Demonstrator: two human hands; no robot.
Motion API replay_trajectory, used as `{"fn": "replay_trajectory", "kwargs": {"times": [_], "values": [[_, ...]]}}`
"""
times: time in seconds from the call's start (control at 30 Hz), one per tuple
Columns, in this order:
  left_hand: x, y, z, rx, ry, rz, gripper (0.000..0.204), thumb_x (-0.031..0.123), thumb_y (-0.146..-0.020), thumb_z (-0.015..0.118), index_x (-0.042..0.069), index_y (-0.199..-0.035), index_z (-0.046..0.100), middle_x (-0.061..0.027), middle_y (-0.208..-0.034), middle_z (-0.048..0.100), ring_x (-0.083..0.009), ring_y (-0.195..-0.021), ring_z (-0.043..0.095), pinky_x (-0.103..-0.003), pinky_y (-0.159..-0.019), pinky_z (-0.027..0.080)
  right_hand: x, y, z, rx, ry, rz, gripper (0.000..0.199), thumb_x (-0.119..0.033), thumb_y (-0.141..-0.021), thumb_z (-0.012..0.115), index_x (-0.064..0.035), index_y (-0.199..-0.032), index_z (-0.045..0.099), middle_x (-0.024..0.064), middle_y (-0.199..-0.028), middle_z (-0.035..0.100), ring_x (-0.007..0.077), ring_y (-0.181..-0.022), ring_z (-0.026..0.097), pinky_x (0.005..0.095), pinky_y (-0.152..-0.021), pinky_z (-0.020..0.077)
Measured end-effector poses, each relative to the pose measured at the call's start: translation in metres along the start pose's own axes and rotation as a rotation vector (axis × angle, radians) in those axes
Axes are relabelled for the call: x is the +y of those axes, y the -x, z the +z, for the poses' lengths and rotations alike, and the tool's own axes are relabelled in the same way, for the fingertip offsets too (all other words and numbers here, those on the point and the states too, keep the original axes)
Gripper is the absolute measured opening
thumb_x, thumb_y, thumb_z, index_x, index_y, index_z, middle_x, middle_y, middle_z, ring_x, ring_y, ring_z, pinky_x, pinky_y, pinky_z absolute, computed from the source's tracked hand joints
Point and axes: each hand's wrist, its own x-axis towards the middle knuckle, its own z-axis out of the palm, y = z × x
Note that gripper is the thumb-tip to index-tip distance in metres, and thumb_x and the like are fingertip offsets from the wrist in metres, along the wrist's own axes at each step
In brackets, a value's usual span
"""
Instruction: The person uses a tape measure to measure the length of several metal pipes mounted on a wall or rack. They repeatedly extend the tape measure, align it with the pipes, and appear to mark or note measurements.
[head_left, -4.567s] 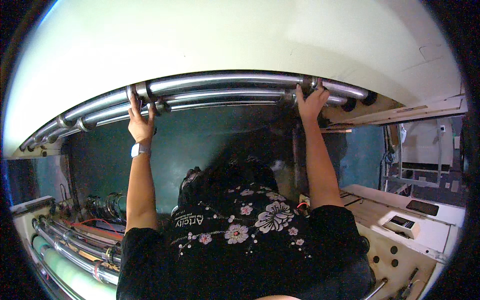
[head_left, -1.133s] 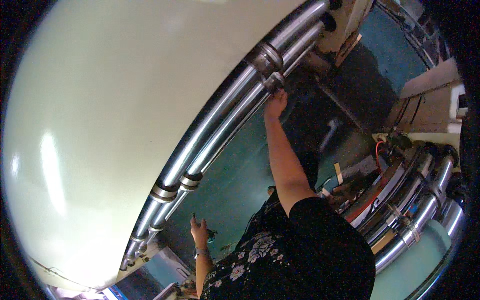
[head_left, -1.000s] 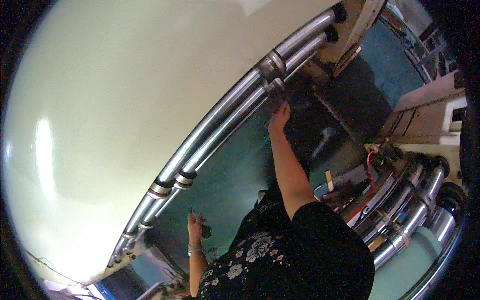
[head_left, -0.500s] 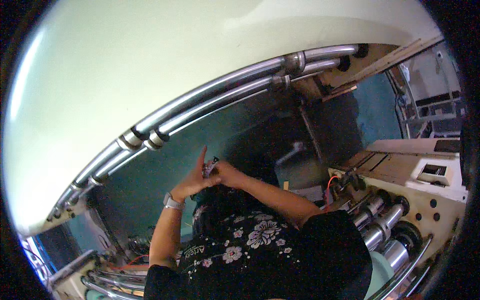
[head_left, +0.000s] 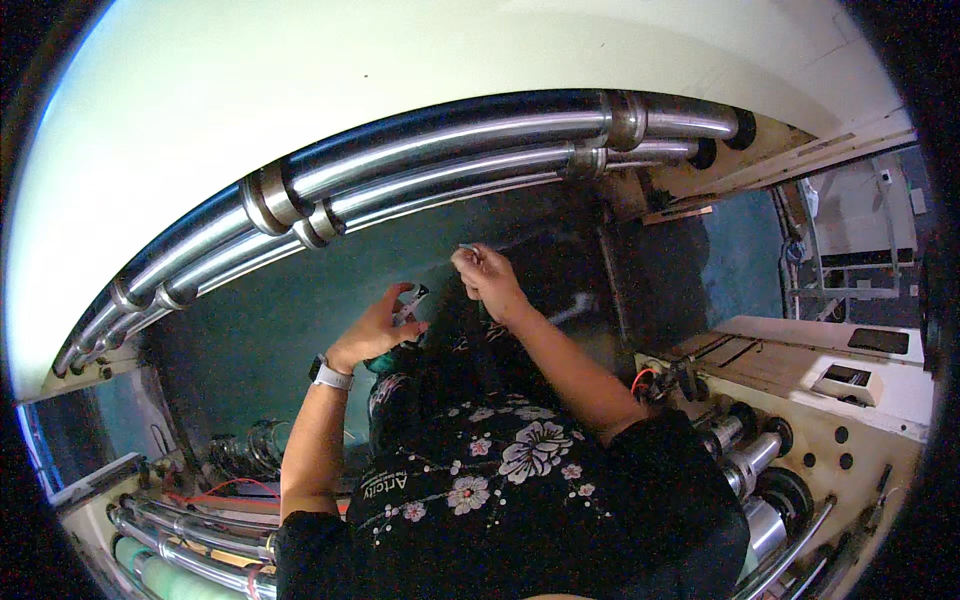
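While both forearms reach up over the front of the black flowered shirt [head_left: 530, 525], the left hand [head_left: 374, 330] holds a small tool [head_left: 412, 302] with pale and dark parts. Its thumb and forefinger stand fairly wide, with the tool between them, tilted and above the dark green floor [head_left: 250, 330]. A watch [head_left: 332, 374] with a pale band sits on the left wrist. Slightly farther forward and apart from the left hand, the right hand [head_left: 488, 282] is curled, its fingertips narrowed toward the thumb; I cannot tell whether anything small is pinched there. Beyond both hands, touching neither, a thick shiny roller [head_left: 470, 138] and a thinner bar [head_left: 460, 190] run side by side, with metal collars [head_left: 270, 198] around them. Past these spreads a large pale surface [head_left: 400, 50]. At the lower left, a red cable [head_left: 235, 484] lies near more rollers [head_left: 195, 562]
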Motion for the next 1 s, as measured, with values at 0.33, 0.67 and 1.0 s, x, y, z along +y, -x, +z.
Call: {"fn": "replay_trajectory", "kwargs": {"times": [0.33, 0.67, 1.0], "values": [[0.000, -0.007, -0.014, 0.014, -0.070, 0.094, 0.057, 0.029, -0.071, 0.064, 0.004, -0.115, 0.037, -0.0154, -0.094, 0.055, -0.0210, -0.085, 0.053, -0.030, -0.073, 0.042, -0.006, -0.001, -0.021, 0.097, 0.465, -0.167, 0.020, -0.023, -0.076, 0.060, -0.0045, -0.082, 0.057, 0.0039, -0.073, 0.057, 0.0125, -0.065, 0.051, 0.0277, -0.060, 0.0426], [-0.060, 0.029, -0.149, 0.399, -0.186, 0.106, 0.010, 0.008, -0.080, 0.053, -0.002, -0.078, 0.054, -0.0012, -0.065, 0.049, -0.0089, -0.062, 0.046, -0.023, -0.058, 0.038, -0.082, -0.080, -0.243, 0.593, -0.196, -0.408, 0.014, -0.017, -0.075, 0.062, -0.0081, -0.077, 0.052, -0.0007, -0.062, 0.047, 0.0108, -0.052, 0.044, 0.0239, -0.043, 0.0334], [-0.084, 0.004, -0.172, 0.529, -0.224, 0.083, 0.015, 0.012, -0.081, 0.052, -0.002, -0.077, 0.054, 0.0018, -0.062, 0.046, -0.0071, -0.060, 0.041, -0.022, -0.053, 0.033, -0.061, -0.118, -0.226, 0.762, -0.012, -0.746, 0.015, -0.019, -0.076, 0.061, -0.0118, -0.083, 0.050, -0.0030, -0.062, 0.046, 0.0073, -0.051, 0.043, 0.0217, -0.040, 0.0310]]}}
